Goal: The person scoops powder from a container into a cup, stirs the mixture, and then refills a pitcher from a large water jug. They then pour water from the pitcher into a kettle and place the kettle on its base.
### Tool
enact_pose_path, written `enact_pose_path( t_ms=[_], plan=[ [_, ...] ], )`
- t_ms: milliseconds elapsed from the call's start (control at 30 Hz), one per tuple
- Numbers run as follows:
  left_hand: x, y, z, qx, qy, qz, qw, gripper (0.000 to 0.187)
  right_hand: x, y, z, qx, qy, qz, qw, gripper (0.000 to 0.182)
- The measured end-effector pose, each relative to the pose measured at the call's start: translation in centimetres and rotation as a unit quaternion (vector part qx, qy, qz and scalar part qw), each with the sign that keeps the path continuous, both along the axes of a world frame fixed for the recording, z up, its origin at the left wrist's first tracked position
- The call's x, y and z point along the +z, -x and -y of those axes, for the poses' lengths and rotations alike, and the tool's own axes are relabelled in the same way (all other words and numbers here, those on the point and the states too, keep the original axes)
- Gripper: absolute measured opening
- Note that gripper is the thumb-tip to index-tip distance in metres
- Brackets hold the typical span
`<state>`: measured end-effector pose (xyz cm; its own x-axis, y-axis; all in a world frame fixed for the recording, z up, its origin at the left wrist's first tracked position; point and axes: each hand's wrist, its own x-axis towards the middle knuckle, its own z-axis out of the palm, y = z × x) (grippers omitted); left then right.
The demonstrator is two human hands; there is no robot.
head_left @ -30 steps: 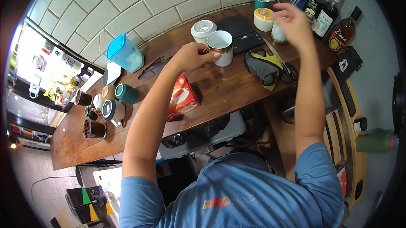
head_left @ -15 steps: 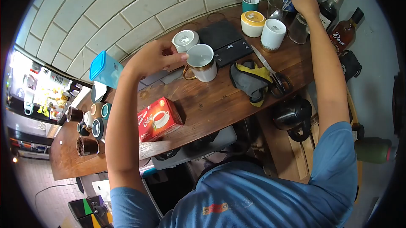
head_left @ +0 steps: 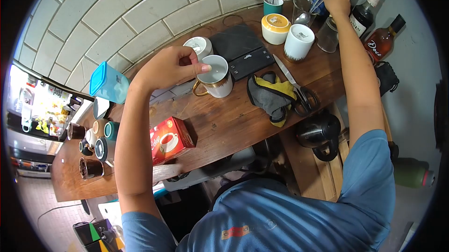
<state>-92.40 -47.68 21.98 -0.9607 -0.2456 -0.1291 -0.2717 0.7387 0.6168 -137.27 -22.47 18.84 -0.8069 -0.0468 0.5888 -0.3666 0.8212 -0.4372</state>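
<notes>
My left hand (head_left: 174, 68) is closed in a pinch, its thumb tip over the rim of a white mug (head_left: 220, 85) with a gold handle. Whether the fingers grip the rim or a small item is hidden. My right hand (head_left: 337, 1) reaches to the back right corner. Its fingers pinch the handle end of a spoon (head_left: 304, 18), whose bowl sits low in a clear glass (head_left: 296, 6). An upturned white mug (head_left: 299, 41), a yellow-and-white bowl (head_left: 275, 28) and a second clear glass (head_left: 328, 36) stand close by.
A red box (head_left: 170, 140), a grey-yellow cloth (head_left: 271, 96), scissors (head_left: 306, 101) and a black scale (head_left: 252, 65) lie on the wooden counter (head_left: 220, 121). Bottles (head_left: 378, 43) line the right wall. A teal cup (head_left: 273, 7) holds cutlery. A black kettle (head_left: 319, 130) stands below.
The view has shifted slightly. My left thumb now reaches a little further over the mug's opening. My right hand stays at the spoon handle; the mug appears unmoved on the counter.
</notes>
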Motion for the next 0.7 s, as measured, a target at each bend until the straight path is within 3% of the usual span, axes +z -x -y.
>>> enact_pose_path(
  t_ms=[233,333,400,500,700],
  plan=[
    [1.1,-0.2,-0.4,0.013,-0.039,0.001,0.999,0.041,-0.1,-0.2,0.0,0.057,0.064,-0.043,0.995,0.052],
    [0.8,-0.1,-0.2,0.013,-0.048,0.0,0.999,0.041,-0.6,-0.2,0.2,0.102,0.077,-0.059,0.99,0.047],
    [0.4,-0.1,0.1,0.013,-0.047,-0.006,0.999,0.041,-0.7,-0.3,0.5,0.197,0.143,-0.004,0.97,0.034],
    [0.2,-0.4,0.1,0.0,-0.06,-0.021,0.998,0.041,-0.3,-1.4,0.7,0.213,0.139,-0.035,0.967,0.027],
    [0.7,-1.7,-0.3,0.02,-0.019,0.003,1.0,0.034,2.6,-4.3,0.1,0.272,0.122,-0.075,0.952,0.026]
  ],
)
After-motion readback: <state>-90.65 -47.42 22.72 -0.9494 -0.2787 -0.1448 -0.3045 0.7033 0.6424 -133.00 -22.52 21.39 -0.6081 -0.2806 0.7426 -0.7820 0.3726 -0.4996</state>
